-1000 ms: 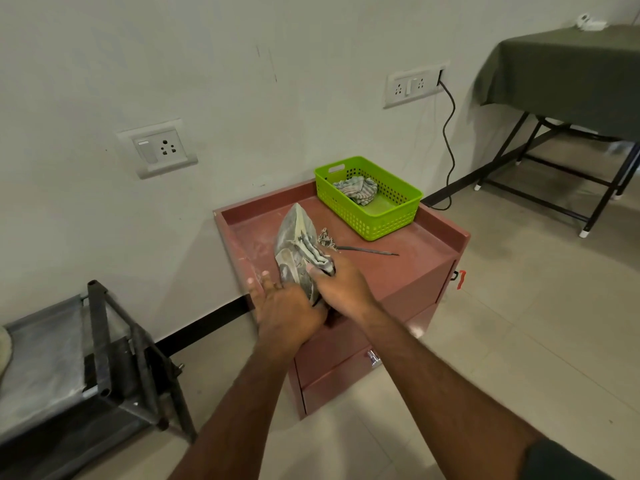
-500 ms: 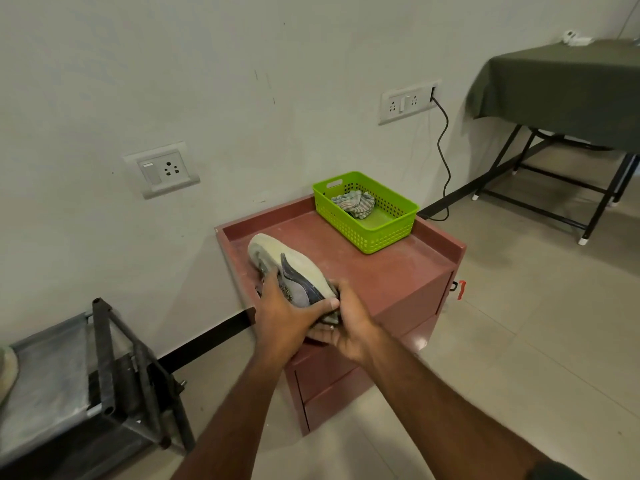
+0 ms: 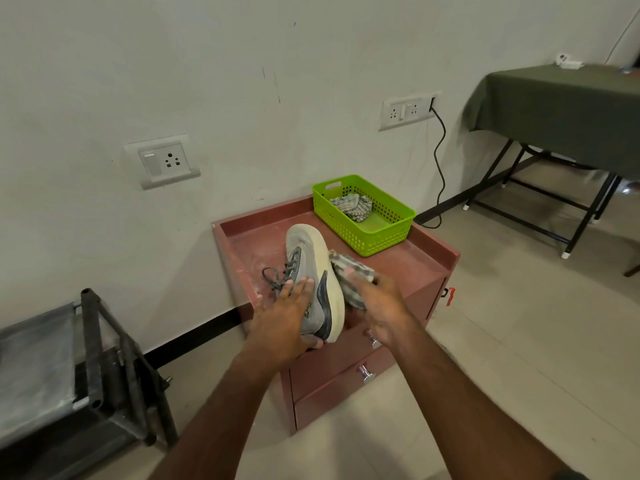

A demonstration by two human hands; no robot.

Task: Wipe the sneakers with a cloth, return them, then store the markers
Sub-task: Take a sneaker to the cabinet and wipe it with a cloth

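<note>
Between both hands' fingers [image 3: 304, 284], sneaker [image 3: 313, 268].

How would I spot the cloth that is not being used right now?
Find the reddish cabinet against the wall; a bright green basket stands at its back right corner. The spare cloth lies crumpled inside it, untouched, unlike the similar striped cloth that the right hand holds beside the sneaker.

A pale wall [image 3: 242, 81] carrying two socket plates [image 3: 162, 161] is backing a reddish drawer cabinet [image 3: 346, 368] standing on a tiled floor [image 3: 519, 341]. A green-draped folding table [image 3: 561, 109] is standing to the right, a dark metal rack [image 3: 104, 368] to the left.
</note>
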